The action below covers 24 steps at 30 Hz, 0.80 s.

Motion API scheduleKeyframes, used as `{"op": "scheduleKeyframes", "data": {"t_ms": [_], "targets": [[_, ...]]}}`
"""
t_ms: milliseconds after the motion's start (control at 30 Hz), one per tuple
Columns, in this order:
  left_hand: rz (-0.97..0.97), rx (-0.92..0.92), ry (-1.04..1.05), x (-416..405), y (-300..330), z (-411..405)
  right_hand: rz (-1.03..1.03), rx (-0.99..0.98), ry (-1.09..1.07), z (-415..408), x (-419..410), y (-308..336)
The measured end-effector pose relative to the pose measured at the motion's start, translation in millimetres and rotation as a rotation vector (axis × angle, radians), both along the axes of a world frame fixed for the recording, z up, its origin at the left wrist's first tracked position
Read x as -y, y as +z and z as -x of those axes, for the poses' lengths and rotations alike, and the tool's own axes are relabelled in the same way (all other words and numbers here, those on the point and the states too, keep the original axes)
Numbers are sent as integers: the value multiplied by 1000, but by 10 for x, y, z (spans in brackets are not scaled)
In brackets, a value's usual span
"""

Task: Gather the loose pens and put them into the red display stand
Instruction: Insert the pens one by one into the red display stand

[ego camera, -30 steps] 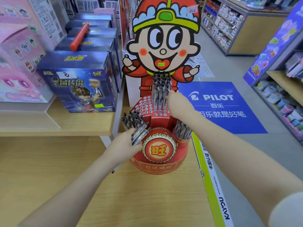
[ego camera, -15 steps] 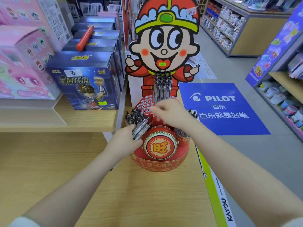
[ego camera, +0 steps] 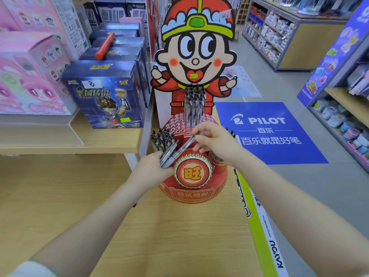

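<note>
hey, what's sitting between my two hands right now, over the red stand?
In the head view, a single pen spans the gap: the right hand pinches its upper end while its lower end meets the pen bundle held by the left hand, above the red display stand.

Both hands reach forward, left point(ego camera: 151, 170) clenched, right point(ego camera: 215, 141) pinching.

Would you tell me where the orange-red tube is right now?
In the head view, the orange-red tube lies upper left, on top of the row of blue boxes behind the red display stand.
</note>
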<state>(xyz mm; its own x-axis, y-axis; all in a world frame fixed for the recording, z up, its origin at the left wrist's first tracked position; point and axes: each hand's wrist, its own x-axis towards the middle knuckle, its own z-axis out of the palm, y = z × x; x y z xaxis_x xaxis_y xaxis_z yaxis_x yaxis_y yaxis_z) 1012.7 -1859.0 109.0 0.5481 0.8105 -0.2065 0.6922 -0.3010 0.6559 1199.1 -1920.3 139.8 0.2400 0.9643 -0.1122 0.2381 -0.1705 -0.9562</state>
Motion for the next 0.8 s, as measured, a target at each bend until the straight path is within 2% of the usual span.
{"op": "scheduleKeyframes", "data": {"t_ms": [133,200,333,433,533,600,700,800], "targets": [[-31,-1,10,5,-13,-27,-28,-296,-64,67,17,-5],[-53,-6,15,15,-35,-41,25,-402,-89,175,-15,-62],[-84,-31,19,17,-57,-35,125,-341,-48,322,-64,-116],[-76,-23,43,-33,-68,-4,38,-348,-103,247,-125,-38],[-100,-36,59,-86,-70,35,-152,-208,-385,150,-216,41],[-107,-43,59,-106,-75,46,-231,-4,-518,99,-285,47],[-101,-28,39,-124,-81,39,-225,338,-509,42,-389,12],[-72,-10,11,-150,-96,37,-161,496,-428,4,-489,-50]]}}
